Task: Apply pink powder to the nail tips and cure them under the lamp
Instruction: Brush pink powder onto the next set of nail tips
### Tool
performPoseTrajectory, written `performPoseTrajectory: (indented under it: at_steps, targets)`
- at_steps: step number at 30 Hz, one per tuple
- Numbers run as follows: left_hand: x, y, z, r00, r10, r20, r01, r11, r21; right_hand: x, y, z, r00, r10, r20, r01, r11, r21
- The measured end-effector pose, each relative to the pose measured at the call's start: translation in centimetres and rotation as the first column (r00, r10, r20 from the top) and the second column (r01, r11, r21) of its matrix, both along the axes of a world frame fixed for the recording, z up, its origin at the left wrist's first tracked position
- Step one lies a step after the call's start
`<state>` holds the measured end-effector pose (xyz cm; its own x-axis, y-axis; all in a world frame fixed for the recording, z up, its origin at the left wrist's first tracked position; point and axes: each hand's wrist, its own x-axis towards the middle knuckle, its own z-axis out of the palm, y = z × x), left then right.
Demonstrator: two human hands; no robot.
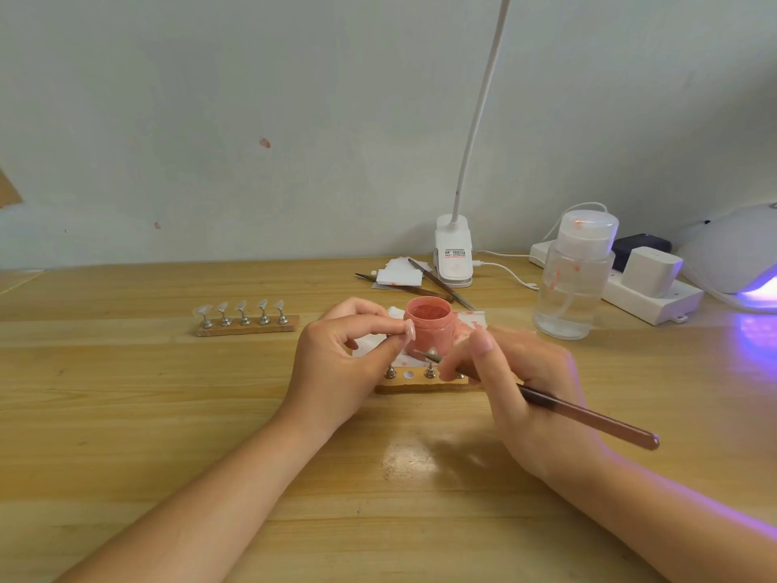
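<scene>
One nail tip [408, 330] sits pinched in the left hand [344, 363] beside the powder jar [429, 326]; the right hand [525, 385] has its grip clamped on the brush [588, 414]; best load it lightly, stroke evenly over the jar

My left hand [336, 363] pinches a nail tip [408, 330] beside the open jar of pink powder [429, 326]. My right hand [521, 385] holds a brush [588, 414], its tip near the wooden stand [420, 387] on the surface [168, 414].

head-worn view, looking down, hands [424, 372] near
</scene>
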<state>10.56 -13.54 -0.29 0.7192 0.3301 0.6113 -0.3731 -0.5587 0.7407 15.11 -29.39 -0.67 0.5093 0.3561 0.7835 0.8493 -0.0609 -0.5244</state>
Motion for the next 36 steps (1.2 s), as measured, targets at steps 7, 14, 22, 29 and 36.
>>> performPoseTrajectory:
  at_steps: [7,14,22,29,36]
  targets:
    - [0.02,-0.07,0.04,0.999,0.008,0.033,-0.008,1.0,-0.007,0.26,-0.02,-0.06,0.998,-0.03,0.052,0.031,0.999,-0.02]
    - [0.0,0.05,0.09,0.996,0.042,0.075,-0.041,0.999,-0.012,0.01,0.06,0.02,0.997,-0.042,0.059,0.039,0.998,0.049]
    - [-0.15,-0.02,0.24,0.997,0.059,0.056,-0.056,0.997,-0.048,0.36,-0.13,0.04,1.0,-0.03,-0.002,0.03,0.997,0.067]
    - [-0.16,-0.01,0.34,0.997,0.067,0.038,-0.067,0.998,0.0,0.37,-0.09,0.1,0.999,-0.034,0.007,0.034,0.997,0.07]
    - [-0.15,-0.36,0.28,0.995,0.095,0.03,-0.097,0.992,0.078,0.45,0.02,0.09,0.999,-0.028,0.042,0.027,1.0,0.017]
